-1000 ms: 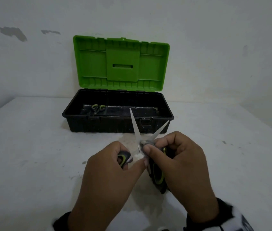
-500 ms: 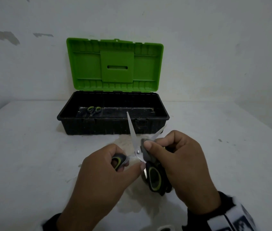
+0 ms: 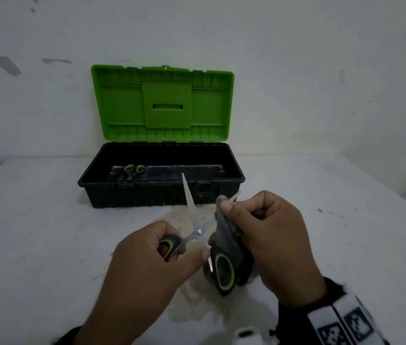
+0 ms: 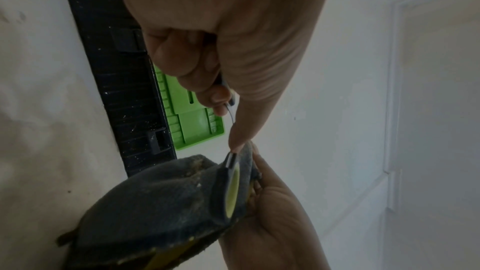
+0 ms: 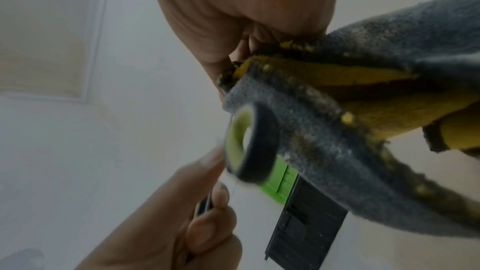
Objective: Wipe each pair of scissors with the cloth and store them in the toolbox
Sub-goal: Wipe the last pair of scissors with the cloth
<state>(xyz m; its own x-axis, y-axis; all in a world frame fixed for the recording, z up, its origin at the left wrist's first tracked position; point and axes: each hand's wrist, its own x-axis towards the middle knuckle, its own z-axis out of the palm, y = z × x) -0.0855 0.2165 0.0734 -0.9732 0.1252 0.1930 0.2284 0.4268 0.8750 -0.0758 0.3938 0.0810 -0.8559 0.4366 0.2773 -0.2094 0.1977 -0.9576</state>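
Note:
A pair of scissors [image 3: 192,215] with black and green handles is held spread wide in front of the toolbox. My left hand [image 3: 147,265] grips one handle loop [image 3: 169,246], its thumb reaching toward the other loop [image 3: 224,270]. My right hand [image 3: 266,242] pinches a grey and yellow cloth [image 3: 224,232] around the second blade, whose tip [image 3: 233,197] pokes out past the thumb. From the right wrist, the cloth [image 5: 363,110] drapes beside the green loop [image 5: 241,139]. Another pair of scissors [image 3: 134,170] lies inside the black toolbox [image 3: 127,192].
The toolbox's green lid [image 3: 162,105] stands open against the white wall. The box sits at the back of a white table [image 3: 35,245]. A white object [image 3: 246,334] shows at the near edge below my right wrist.
The cloth in my right hand has slid along the blade toward its tip. The scissors have spread wider and the lower handle loop is now uncovered.

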